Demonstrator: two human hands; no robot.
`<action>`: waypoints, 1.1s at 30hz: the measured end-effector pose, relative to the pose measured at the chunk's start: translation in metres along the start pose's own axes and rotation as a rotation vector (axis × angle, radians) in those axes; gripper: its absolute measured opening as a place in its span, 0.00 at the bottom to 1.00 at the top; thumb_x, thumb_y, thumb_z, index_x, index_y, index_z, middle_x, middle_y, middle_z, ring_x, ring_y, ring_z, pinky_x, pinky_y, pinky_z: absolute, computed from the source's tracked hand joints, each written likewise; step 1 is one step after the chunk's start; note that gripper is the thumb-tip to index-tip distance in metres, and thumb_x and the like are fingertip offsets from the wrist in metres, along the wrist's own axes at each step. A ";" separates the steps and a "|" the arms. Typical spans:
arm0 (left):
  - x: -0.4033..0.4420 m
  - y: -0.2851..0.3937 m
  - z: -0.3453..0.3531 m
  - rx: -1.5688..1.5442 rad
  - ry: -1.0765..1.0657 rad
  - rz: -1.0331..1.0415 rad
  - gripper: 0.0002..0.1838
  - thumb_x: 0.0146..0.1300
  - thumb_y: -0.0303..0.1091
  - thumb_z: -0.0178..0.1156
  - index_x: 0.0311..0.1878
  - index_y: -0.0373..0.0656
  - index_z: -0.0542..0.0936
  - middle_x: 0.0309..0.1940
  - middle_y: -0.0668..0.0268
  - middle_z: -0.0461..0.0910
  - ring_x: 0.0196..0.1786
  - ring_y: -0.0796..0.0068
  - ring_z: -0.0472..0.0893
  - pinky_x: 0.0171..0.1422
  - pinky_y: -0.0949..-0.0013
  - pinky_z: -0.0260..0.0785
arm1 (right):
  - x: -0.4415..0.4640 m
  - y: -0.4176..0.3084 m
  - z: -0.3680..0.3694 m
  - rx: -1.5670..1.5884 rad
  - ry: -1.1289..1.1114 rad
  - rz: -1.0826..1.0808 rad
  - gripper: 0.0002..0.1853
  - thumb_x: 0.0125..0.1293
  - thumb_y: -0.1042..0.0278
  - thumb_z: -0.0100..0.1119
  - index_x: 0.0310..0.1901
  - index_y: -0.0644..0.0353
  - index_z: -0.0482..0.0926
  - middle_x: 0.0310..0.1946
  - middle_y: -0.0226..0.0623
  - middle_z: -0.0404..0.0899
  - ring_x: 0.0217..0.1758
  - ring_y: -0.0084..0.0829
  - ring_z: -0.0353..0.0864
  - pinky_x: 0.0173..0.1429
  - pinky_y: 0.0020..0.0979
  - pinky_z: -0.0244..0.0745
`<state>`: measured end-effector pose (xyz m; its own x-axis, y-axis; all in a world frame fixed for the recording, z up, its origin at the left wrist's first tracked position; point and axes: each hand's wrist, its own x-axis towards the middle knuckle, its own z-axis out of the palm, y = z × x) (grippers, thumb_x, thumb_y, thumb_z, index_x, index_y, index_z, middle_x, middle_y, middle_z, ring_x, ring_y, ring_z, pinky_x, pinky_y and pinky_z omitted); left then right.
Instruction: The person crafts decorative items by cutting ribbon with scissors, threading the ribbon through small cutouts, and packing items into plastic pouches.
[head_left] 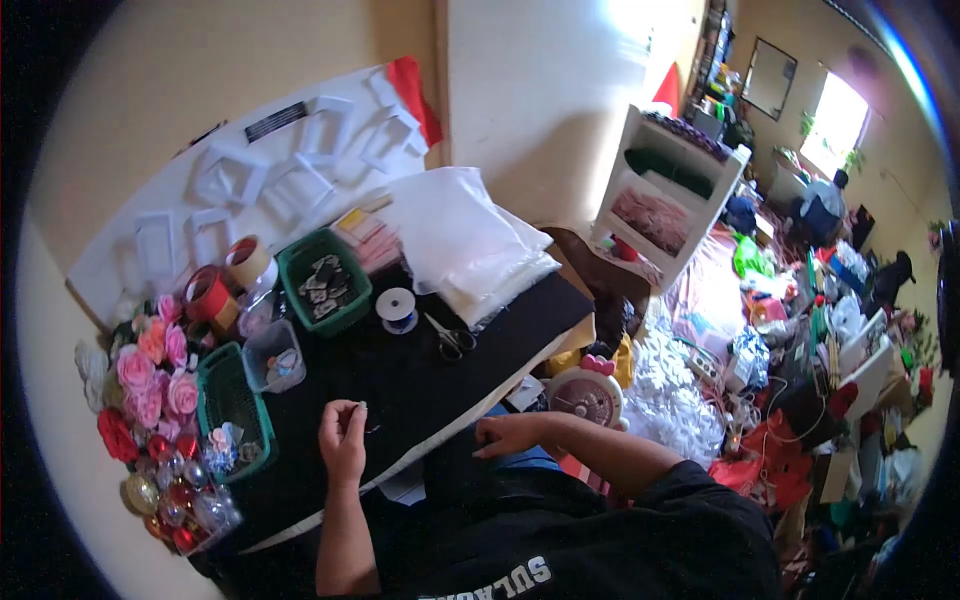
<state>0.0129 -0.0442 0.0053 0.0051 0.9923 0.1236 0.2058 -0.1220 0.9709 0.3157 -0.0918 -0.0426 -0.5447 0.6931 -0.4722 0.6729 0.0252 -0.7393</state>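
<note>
Over the black tablecloth (400, 360), my left hand (343, 440) is raised with thumb and fingers pinched together. A tiny pale bit shows at its fingertips, too small to name. My right hand (508, 435) hangs above my lap by the table's front edge, its fingers curled; whether anything is in them is hidden. Scissors (452, 340) with black handles lie on the cloth beyond my hands. Beside them stands a white spool (396, 310) with blue on it. A green basket (268, 440) to the left of my left hand contains small pale blue and pink pieces.
Another green basket (325, 280) contains dark and silvery pieces, near a clear plastic tub (274, 357). Pink artificial roses (145, 375) and shiny baubles (185, 495) crowd the left end. White plastic sheets (460, 230) lie at the back. A person (822, 207) sits across the cluttered room.
</note>
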 end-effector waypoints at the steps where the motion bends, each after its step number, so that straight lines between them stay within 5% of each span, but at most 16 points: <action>1: 0.000 -0.001 0.001 0.014 -0.005 0.032 0.06 0.68 0.36 0.59 0.41 0.46 0.76 0.33 0.69 0.76 0.33 0.81 0.73 0.38 0.77 0.69 | -0.002 -0.010 -0.007 0.027 -0.016 0.023 0.25 0.69 0.44 0.57 0.54 0.59 0.75 0.48 0.44 0.79 0.52 0.38 0.77 0.56 0.39 0.72; 4: 0.004 -0.001 -0.001 -0.008 -0.069 0.070 0.07 0.66 0.36 0.62 0.39 0.44 0.77 0.30 0.69 0.76 0.30 0.82 0.73 0.35 0.76 0.68 | -0.010 -0.046 -0.045 0.091 0.251 -0.013 0.20 0.70 0.49 0.57 0.48 0.58 0.80 0.40 0.41 0.82 0.45 0.34 0.81 0.51 0.36 0.75; 6: 0.005 -0.003 -0.002 -0.042 -0.076 0.050 0.07 0.66 0.36 0.62 0.39 0.44 0.77 0.30 0.69 0.76 0.30 0.82 0.73 0.35 0.75 0.68 | -0.007 -0.059 -0.066 -0.078 0.586 -0.216 0.16 0.69 0.53 0.58 0.44 0.60 0.81 0.35 0.40 0.82 0.41 0.36 0.83 0.48 0.34 0.76; 8: 0.004 -0.003 -0.002 -0.074 -0.088 0.026 0.07 0.65 0.35 0.62 0.40 0.44 0.77 0.30 0.69 0.75 0.31 0.81 0.73 0.36 0.75 0.68 | -0.002 -0.065 -0.092 -0.293 0.822 -0.177 0.16 0.68 0.56 0.57 0.42 0.62 0.80 0.32 0.46 0.82 0.36 0.43 0.82 0.43 0.40 0.78; 12: 0.003 -0.003 -0.006 -0.021 -0.114 -0.008 0.07 0.65 0.35 0.63 0.39 0.44 0.78 0.31 0.69 0.76 0.33 0.80 0.73 0.39 0.73 0.69 | 0.012 -0.059 -0.123 -0.486 1.078 -0.092 0.10 0.63 0.63 0.59 0.41 0.59 0.80 0.43 0.45 0.77 0.51 0.45 0.76 0.56 0.42 0.72; 21: 0.004 -0.007 -0.010 0.000 -0.177 0.129 0.08 0.67 0.38 0.62 0.37 0.43 0.78 0.29 0.69 0.77 0.30 0.81 0.75 0.35 0.75 0.69 | 0.060 -0.063 -0.117 -0.854 1.079 -0.069 0.30 0.58 0.55 0.60 0.62 0.56 0.71 0.66 0.46 0.61 0.70 0.47 0.58 0.72 0.52 0.52; 33: 0.002 -0.008 -0.009 0.037 -0.217 0.171 0.09 0.67 0.39 0.61 0.36 0.45 0.78 0.28 0.70 0.77 0.29 0.80 0.75 0.34 0.74 0.70 | 0.056 -0.042 -0.102 -0.764 1.191 -0.027 0.29 0.59 0.58 0.59 0.61 0.59 0.70 0.61 0.41 0.69 0.69 0.40 0.61 0.73 0.50 0.47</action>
<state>0.0025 -0.0411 -0.0006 0.2514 0.9392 0.2340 0.2196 -0.2908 0.9312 0.3081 0.0195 0.0116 -0.0778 0.8604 0.5036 0.9795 0.1601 -0.1223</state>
